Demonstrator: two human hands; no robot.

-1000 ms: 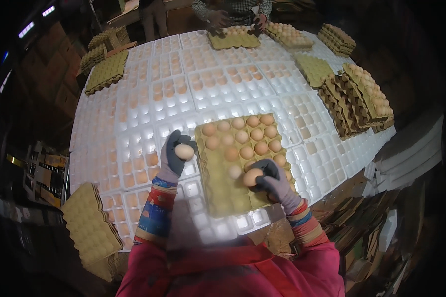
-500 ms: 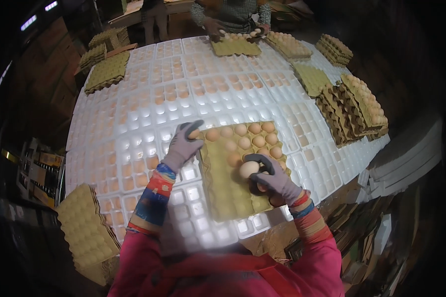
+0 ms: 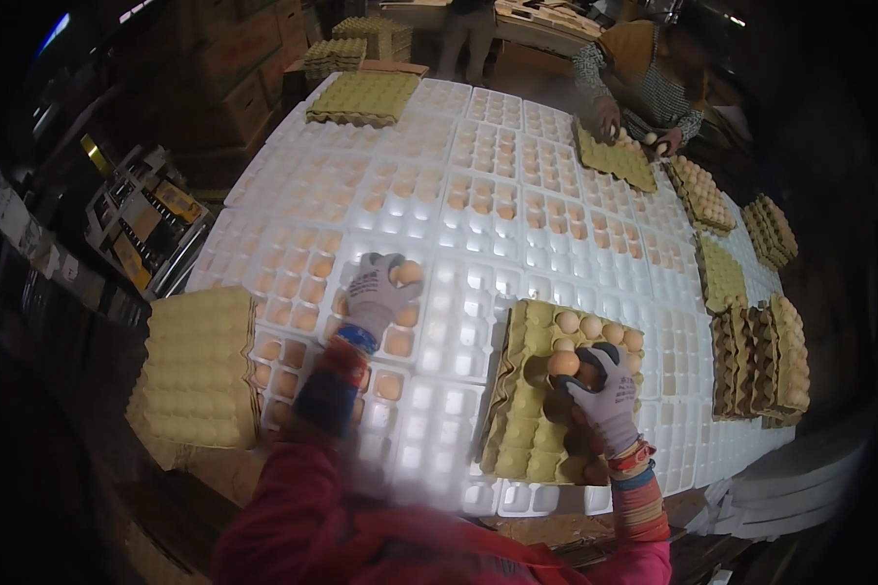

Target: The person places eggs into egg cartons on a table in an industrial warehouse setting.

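Stack of empty yellow-grey pulp egg trays (image 3: 197,366) sits at the table's left edge. Left hand (image 3: 380,292), in a grey knit glove, is curled over a brown egg (image 3: 408,271) above the lit white plastic grid table (image 3: 478,195). Right of it, a yellow-green pulp tray (image 3: 527,429), partly filled, lies on the grid. Right hand (image 3: 605,395), gloved, grips a second brown egg (image 3: 562,364) over that tray. Stacked filled egg trays (image 3: 761,366) stand at the right edge.

Stacked empty pulp trays (image 3: 197,366) at the table's left edge; more tray stacks (image 3: 761,356) at right. Across the table, another person's hands (image 3: 610,124) over a flat tray (image 3: 615,156). Cardboard boxes (image 3: 239,44) behind.
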